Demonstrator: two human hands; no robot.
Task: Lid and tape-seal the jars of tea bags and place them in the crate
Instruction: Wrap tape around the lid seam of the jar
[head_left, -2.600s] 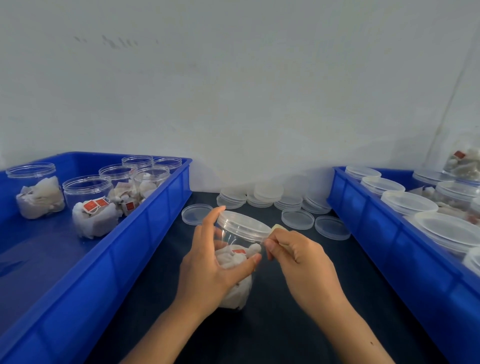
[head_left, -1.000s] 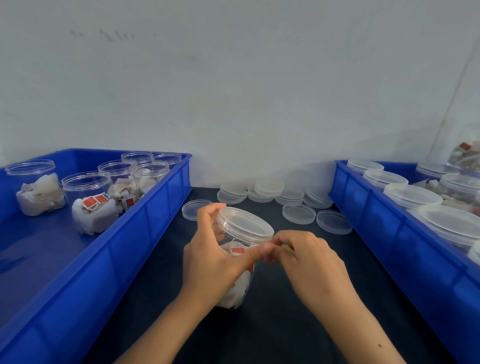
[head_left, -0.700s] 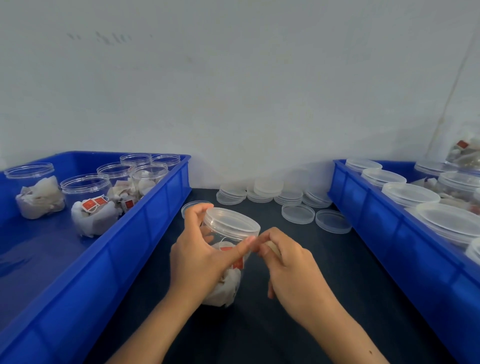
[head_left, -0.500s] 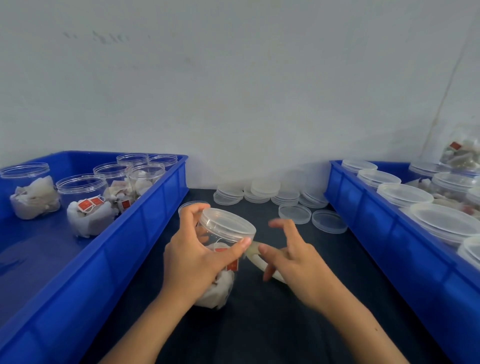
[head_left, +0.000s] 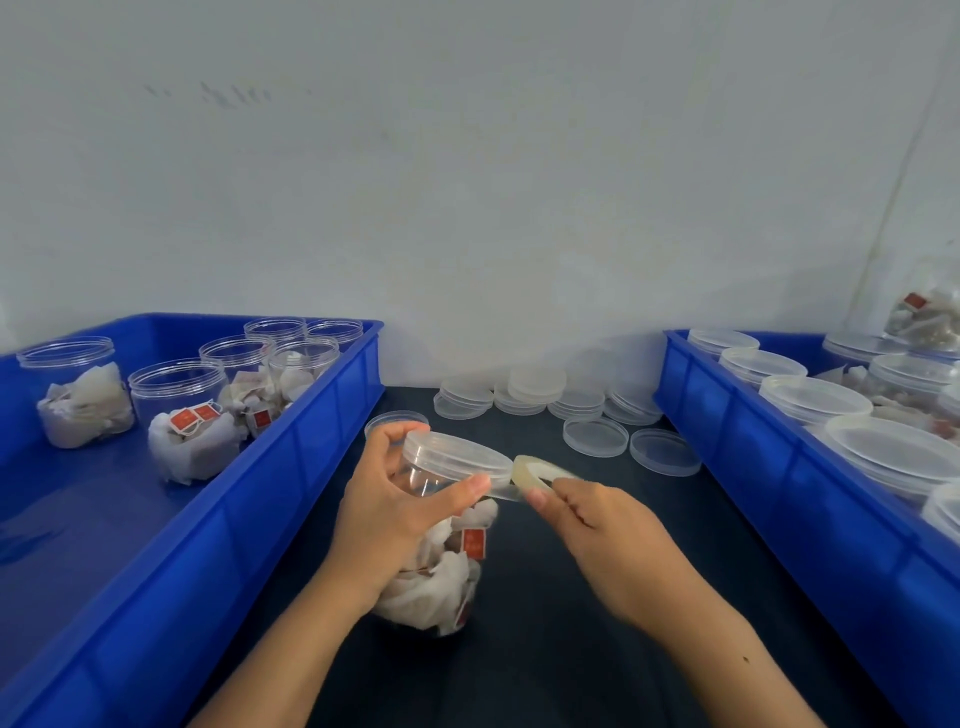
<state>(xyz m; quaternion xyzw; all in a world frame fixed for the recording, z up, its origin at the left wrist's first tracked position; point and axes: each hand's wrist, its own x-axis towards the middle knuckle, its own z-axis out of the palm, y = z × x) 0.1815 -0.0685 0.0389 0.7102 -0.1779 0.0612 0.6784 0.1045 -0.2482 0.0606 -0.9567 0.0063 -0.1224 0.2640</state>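
Nearest the camera, two bare forearms reach in over the dark surface (head_left: 545, 670). The left hand (head_left: 387, 512) is wrapped around a clear jar (head_left: 441, 561) of tea bags that stands on the surface between the two crates. Its fingers curl round the back of the jar's upper part, and its thumb lies across the front, just under the rim of the clear lid (head_left: 457, 452) that sits on the jar. The thumb tip presses on a strip of clear tape (head_left: 501, 491) at the lid's edge.

The right hand (head_left: 597, 525) is just to the right of the jar, its fingers curled in a pinch on a small roll of tape (head_left: 537, 473). The strip runs from the roll to the jar, under the left thumb. The roll is held close beside the lid, almost touching it.

To the left, a blue crate (head_left: 291, 467) holds several open jars (head_left: 179, 410) with tea bags inside and no lids. To the right, a second blue crate (head_left: 753, 452) holds lidded jars (head_left: 815, 397), packed close together.

Farther back on the surface, loose clear lids (head_left: 595, 436) lie flat or in short stacks near the pale wall (head_left: 467, 182). One more lid shows just behind the left hand.
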